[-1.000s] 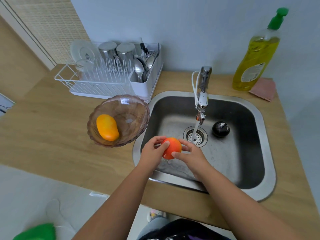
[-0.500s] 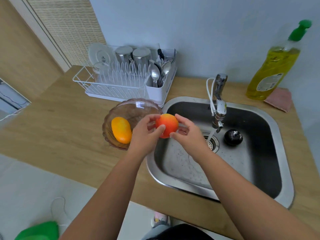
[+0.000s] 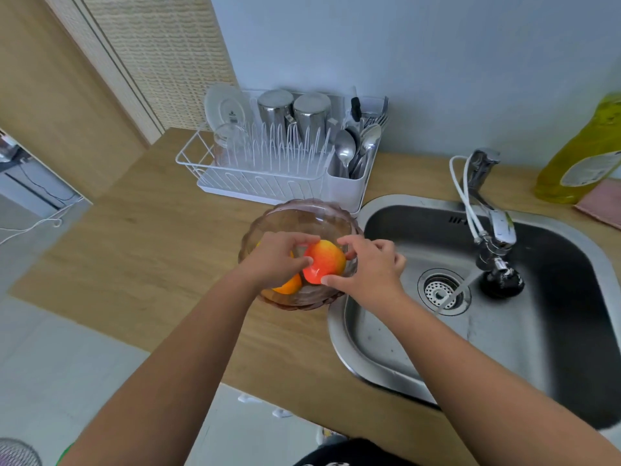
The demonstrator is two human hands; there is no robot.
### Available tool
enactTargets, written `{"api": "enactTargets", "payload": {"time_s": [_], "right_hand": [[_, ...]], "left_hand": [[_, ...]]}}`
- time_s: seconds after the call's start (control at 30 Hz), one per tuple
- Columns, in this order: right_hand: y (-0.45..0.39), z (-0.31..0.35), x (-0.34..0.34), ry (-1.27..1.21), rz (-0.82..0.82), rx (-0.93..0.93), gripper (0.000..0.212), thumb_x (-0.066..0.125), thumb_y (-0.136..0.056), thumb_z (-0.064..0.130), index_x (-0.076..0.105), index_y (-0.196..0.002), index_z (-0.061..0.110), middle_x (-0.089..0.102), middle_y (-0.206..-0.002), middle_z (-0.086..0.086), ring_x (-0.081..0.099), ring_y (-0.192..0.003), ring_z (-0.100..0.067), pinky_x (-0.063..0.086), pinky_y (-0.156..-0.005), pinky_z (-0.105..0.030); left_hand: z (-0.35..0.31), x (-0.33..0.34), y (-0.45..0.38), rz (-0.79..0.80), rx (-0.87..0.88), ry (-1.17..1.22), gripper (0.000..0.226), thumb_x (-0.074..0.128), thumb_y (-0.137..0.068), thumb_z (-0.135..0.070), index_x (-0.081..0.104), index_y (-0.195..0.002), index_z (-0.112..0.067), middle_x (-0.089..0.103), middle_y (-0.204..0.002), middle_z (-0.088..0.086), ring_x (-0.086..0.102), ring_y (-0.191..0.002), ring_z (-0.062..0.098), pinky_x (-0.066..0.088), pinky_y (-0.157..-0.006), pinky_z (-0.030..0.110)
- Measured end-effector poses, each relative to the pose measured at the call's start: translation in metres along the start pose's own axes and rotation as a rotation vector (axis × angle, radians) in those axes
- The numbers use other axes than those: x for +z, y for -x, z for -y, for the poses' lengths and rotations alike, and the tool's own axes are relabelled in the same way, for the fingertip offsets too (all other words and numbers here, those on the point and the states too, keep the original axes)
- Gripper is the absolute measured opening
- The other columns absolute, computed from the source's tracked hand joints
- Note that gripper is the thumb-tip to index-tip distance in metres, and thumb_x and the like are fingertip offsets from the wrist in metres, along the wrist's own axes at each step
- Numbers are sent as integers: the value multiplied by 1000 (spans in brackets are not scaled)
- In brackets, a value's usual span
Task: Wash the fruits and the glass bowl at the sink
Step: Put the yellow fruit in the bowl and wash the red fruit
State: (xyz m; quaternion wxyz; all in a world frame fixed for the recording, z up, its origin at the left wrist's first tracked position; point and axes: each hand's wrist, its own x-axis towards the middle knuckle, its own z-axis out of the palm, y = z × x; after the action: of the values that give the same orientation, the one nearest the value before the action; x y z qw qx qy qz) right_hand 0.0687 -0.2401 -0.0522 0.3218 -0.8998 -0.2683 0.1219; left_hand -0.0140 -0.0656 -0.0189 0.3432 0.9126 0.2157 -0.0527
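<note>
Both hands meet at the centre of the frame, clamped from opposite sides on one red-orange fruit (image 3: 324,261). The left hand (image 3: 275,258) grips its left side with thumb and fingers; the right hand (image 3: 371,269) grips its right side, thumb at the lower edge and fingertips at the upper edge. The fruit is held over the glass bowl (image 3: 302,213), within the bowl's rim. A second fruit, the orange-yellow mango (image 3: 288,286), lies inside the bowl, mostly hidden beneath the left hand.

The bowl stands on the wooden counter (image 3: 151,257), touching the left rim of the steel sink (image 3: 386,364). To the right of centre, the tap (image 3: 487,210) runs a stream of water down to the drain strainer (image 3: 440,292). A dark round object (image 3: 502,285) sits in the basin just right of the drain.

Above the bowl, a white dish rack (image 3: 268,176) holds a plate, two steel cups and cutlery. At the right edge stands a yellow detergent bottle (image 3: 584,156).
</note>
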Motion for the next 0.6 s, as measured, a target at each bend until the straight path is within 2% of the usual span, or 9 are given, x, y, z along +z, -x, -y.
{"api": "enactTargets", "payload": {"time_s": [0.1,0.2,0.4,0.6], "right_hand": [[1,2,7,127,11,-1,64,70,-65,69,48,-122,47,55,-119,20,28,-123,-16,17,-91,-34],[2,5,11,209,21,3,64,66,-68,70,48,-125,46,53,-128,17,26,-126,-18,18,-94,-38],[1,8,13,268,22,-2,65,64,-70,71,46,-127,47,52,-130,16,25,-128,-19,16,-94,-39],[-1,6,12,284,49,-22,70,61,-69,74,44,-132,49,51,-130,15,24,-130,-20,16,-96,-40]], "left_hand": [[5,-1,-5,33,15,-139,48,67,-90,-33,56,-136,-42,66,-130,-3,38,-137,26,36,-112,42],[2,-3,-6,45,-16,-247,48,64,-91,-39,53,-136,-48,60,-134,-7,25,-142,24,27,-108,42],[0,-7,-5,71,-39,-258,48,67,-89,-41,55,-134,-51,52,-143,-6,17,-147,20,19,-110,45],[5,-10,-10,85,-46,-266,46,69,-86,-43,57,-130,-52,54,-141,-6,17,-147,19,16,-114,49]]}}
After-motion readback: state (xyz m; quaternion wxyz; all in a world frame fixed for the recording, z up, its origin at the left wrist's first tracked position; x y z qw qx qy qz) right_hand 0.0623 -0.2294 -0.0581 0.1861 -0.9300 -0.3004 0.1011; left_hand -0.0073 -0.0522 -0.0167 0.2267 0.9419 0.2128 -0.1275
